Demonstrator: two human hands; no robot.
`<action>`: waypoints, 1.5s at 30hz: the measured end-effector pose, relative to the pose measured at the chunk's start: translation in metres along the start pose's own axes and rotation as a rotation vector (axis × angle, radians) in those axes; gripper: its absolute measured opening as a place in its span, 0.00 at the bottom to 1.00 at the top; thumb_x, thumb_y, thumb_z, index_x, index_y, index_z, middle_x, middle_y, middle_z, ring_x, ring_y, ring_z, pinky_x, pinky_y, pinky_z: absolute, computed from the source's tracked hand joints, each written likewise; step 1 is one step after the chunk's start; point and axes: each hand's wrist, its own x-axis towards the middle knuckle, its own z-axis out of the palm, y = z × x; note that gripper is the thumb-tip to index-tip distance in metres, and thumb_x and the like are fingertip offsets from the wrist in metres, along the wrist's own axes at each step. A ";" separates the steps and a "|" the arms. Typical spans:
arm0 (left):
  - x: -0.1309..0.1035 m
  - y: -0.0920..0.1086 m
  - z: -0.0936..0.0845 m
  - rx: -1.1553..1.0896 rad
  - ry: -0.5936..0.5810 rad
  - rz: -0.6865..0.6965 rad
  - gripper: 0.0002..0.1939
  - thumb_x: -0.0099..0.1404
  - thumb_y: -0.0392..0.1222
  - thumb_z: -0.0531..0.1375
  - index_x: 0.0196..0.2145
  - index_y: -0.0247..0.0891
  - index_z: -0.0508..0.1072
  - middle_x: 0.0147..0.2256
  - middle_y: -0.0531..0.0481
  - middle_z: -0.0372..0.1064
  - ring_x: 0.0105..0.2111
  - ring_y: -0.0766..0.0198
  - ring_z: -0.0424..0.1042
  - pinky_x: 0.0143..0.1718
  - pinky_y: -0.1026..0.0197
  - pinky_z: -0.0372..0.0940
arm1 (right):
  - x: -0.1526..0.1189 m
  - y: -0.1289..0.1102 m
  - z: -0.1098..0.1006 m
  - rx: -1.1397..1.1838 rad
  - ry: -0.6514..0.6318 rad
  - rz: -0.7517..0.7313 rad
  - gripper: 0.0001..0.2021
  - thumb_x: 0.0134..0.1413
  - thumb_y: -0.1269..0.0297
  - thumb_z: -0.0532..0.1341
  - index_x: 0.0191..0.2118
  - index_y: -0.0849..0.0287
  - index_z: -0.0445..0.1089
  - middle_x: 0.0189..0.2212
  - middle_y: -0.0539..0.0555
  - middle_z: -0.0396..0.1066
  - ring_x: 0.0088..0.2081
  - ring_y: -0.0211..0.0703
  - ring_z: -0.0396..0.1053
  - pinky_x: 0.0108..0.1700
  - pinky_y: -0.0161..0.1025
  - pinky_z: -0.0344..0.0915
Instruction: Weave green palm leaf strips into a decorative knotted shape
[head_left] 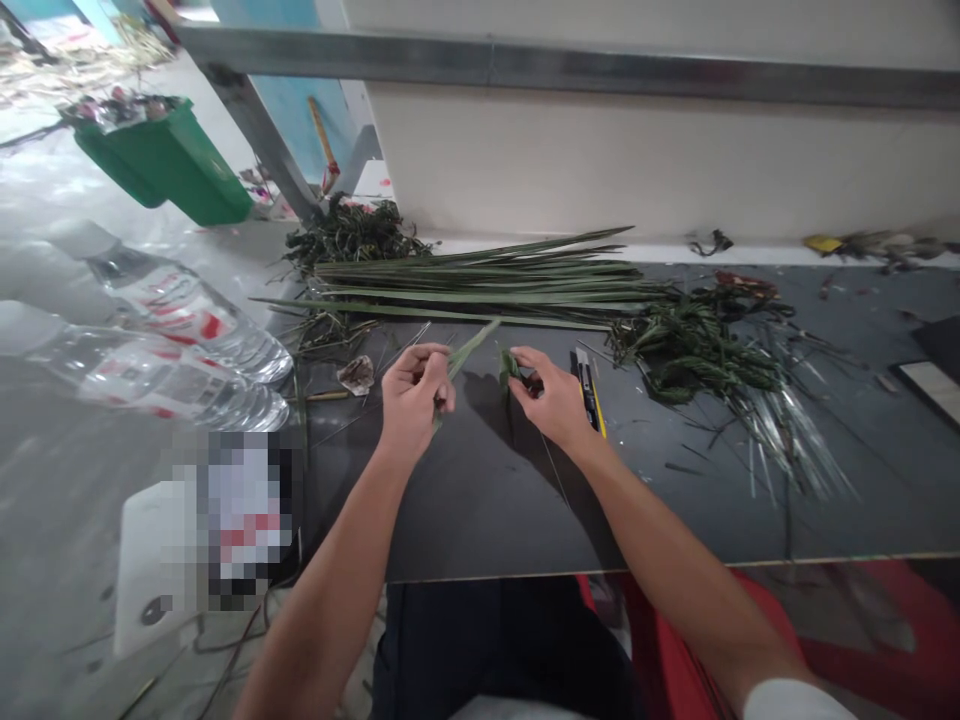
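Note:
My left hand pinches a pale green leaf strip whose tip points up and to the right. Just right of it, my right hand grips a small folded green leaf piece, from which a thin wire seems to hang down. The two hands are apart, above the dark table. Beside my right hand lies a yellow and black cutter. Behind the hands stretches a bundle of long green leaves.
Dark green woven pieces with clear stems lie at the right. Two water bottles are at the left, above a blurred-out device. Leaf scraps pile at the back left. A green bin stands beyond.

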 end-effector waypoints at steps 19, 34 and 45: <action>-0.007 0.002 0.005 0.043 -0.351 -0.499 0.11 0.61 0.41 0.62 0.39 0.37 0.66 0.25 0.48 0.76 0.16 0.64 0.71 0.14 0.66 0.60 | 0.000 -0.005 0.002 0.053 0.081 -0.017 0.16 0.60 0.64 0.61 0.53 0.51 0.70 0.45 0.54 0.79 0.31 0.42 0.76 0.38 0.43 0.76; -0.012 -0.010 0.009 0.068 -0.359 -0.443 0.26 0.69 0.63 0.57 0.41 0.34 0.77 0.21 0.54 0.66 0.12 0.73 0.59 0.12 0.67 0.47 | 0.000 -0.015 0.003 0.203 0.084 0.110 0.09 0.58 0.62 0.62 0.45 0.53 0.71 0.42 0.55 0.77 0.32 0.41 0.73 0.34 0.40 0.74; -0.012 -0.012 0.008 0.072 -0.367 -0.439 0.25 0.71 0.60 0.54 0.44 0.34 0.75 0.18 0.53 0.68 0.10 0.72 0.58 0.11 0.68 0.46 | -0.003 -0.014 0.009 0.394 0.016 0.183 0.11 0.58 0.62 0.62 0.47 0.54 0.70 0.34 0.53 0.72 0.28 0.39 0.70 0.28 0.37 0.73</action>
